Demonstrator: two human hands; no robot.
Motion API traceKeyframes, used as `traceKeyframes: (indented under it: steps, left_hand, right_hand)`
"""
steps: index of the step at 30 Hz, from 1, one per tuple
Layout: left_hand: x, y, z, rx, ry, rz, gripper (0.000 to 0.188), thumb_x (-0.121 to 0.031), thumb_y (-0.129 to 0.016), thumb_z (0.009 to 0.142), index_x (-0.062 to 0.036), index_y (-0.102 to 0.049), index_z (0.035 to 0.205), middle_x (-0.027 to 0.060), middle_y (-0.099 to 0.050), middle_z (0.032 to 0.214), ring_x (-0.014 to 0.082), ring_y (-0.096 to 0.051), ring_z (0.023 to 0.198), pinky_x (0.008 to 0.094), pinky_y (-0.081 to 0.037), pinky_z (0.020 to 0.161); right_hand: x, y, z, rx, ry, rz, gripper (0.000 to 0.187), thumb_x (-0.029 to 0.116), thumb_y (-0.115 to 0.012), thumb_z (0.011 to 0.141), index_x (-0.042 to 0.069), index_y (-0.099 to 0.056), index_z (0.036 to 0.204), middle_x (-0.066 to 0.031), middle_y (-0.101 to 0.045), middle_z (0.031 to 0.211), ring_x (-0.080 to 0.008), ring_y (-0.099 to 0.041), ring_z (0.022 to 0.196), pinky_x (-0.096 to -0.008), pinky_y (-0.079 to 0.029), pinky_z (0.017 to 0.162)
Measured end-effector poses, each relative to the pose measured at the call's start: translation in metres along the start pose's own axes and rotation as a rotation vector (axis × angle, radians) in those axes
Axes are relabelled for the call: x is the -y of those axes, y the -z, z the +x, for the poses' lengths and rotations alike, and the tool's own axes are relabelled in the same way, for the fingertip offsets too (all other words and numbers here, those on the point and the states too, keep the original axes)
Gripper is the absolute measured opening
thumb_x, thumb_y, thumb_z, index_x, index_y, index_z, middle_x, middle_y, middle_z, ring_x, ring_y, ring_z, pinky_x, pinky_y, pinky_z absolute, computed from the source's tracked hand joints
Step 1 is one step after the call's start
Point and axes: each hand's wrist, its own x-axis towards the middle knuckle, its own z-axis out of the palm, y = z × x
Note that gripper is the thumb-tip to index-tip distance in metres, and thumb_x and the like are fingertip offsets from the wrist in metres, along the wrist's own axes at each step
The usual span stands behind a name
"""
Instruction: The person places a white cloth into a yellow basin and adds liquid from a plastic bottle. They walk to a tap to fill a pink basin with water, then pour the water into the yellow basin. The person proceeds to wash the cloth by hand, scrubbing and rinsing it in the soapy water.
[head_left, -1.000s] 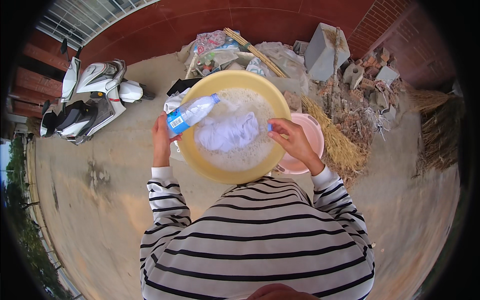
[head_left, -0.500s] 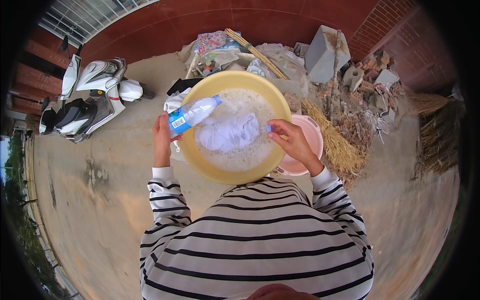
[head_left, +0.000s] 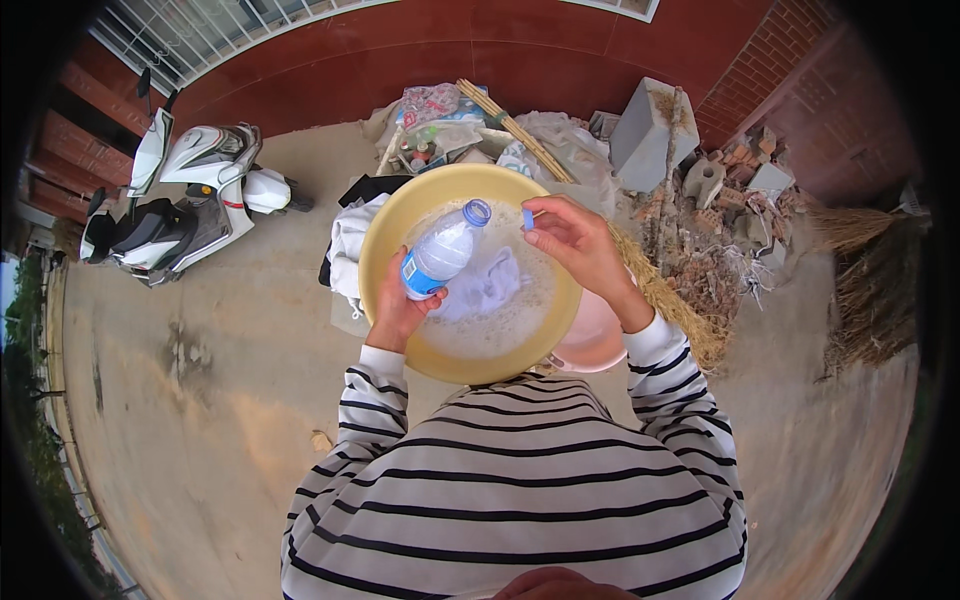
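Observation:
My left hand [head_left: 399, 306] grips a clear plastic bottle [head_left: 446, 247] with a blue label, round its lower part. The bottle tilts with its uncapped mouth up and toward the right. Between the thumb and fingers of my right hand [head_left: 577, 238] is a small blue bottle cap [head_left: 528, 219], apart from the bottle's mouth. Both hands are raised over a large yellow basin [head_left: 553, 318]. Sudsy water fills the basin, and a wet white cloth [head_left: 498, 284] lies in it, partly hidden behind the bottle.
A pink basin [head_left: 592, 338] stands beside the yellow one, near a straw broom [head_left: 690, 308]. White and dark clothes [head_left: 350, 237] lie at the left. Beyond are bundled sticks [head_left: 515, 130], a grey block [head_left: 645, 135] and brick rubble [head_left: 740, 195]. A white scooter [head_left: 190, 200] is parked far left.
The bottle has moved right over the basin and turned more upright, its mouth now toward me. My right hand has risen with the cap, closer to the bottle's mouth.

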Motion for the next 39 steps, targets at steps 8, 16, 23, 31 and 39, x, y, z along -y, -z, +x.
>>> traceKeyframes:
  steps: [8, 16, 23, 31, 39]
  left_hand:
    - [0.014, 0.002, -0.001, 0.033, 0.114, 0.087, 0.051, -0.049, -0.038, 0.101, -0.0034, -0.055, 0.113, 0.0128, -0.065, 0.079, 0.0235, -0.061, 0.052, 0.029, -0.047, 0.039]
    - [0.015, -0.01, -0.011, -0.076, 0.034, 0.258, 0.05, -0.049, -0.04, 0.101, -0.002, -0.056, 0.11, 0.0119, -0.065, 0.076, 0.021, -0.061, 0.051, 0.0301, -0.047, 0.038]
    - [0.021, -0.028, -0.004, -0.052, -0.039, 0.258, 0.05, -0.048, -0.04, 0.101, -0.0013, -0.057, 0.109, 0.0112, -0.065, 0.075, 0.0203, -0.061, 0.054, 0.0318, -0.046, 0.041]
    - [0.037, -0.068, 0.001, -0.062, -0.284, 0.369, 0.04, -0.037, -0.046, 0.102, 0.0005, -0.057, 0.108, 0.0102, -0.063, 0.078, 0.0179, -0.059, 0.053, 0.0311, -0.046, 0.042]
    - [0.057, -0.109, 0.019, -0.046, -0.586, 0.465, 0.026, -0.023, -0.05, 0.101, 0.0001, -0.054, 0.112, 0.0085, -0.061, 0.085, 0.0153, -0.059, 0.059, 0.0288, -0.047, 0.049]
  right_hand:
    - [0.031, 0.006, 0.029, 0.308, 0.172, -0.321, 0.031, 0.007, -0.072, 0.083, 0.006, -0.069, 0.114, -0.0092, -0.068, 0.105, -0.022, -0.066, 0.095, -0.0331, -0.053, 0.081]
    - [0.012, 0.016, 0.016, 0.291, -0.109, -0.433, 0.026, 0.018, -0.072, 0.087, 0.003, -0.068, 0.107, -0.0125, -0.069, 0.095, -0.0237, -0.068, 0.083, -0.0337, -0.054, 0.074]
    - [0.017, 0.022, 0.003, 0.173, -0.096, -0.419, 0.032, 0.025, -0.069, 0.092, 0.002, -0.061, 0.113, -0.0138, -0.068, 0.083, -0.0234, -0.067, 0.073, -0.0347, -0.053, 0.068]
    - [-0.008, 0.042, -0.035, -0.08, -0.141, -0.378, 0.029, 0.026, -0.064, 0.096, -0.001, -0.062, 0.107, -0.0094, -0.061, 0.067, -0.0156, -0.059, 0.057, -0.031, -0.048, 0.055]
    - [-0.018, 0.079, -0.036, -0.213, -0.32, -0.239, 0.028, 0.026, -0.056, 0.101, -0.001, -0.062, 0.101, 0.0001, -0.054, 0.066, -0.0053, -0.047, 0.048, -0.0225, -0.038, 0.044]
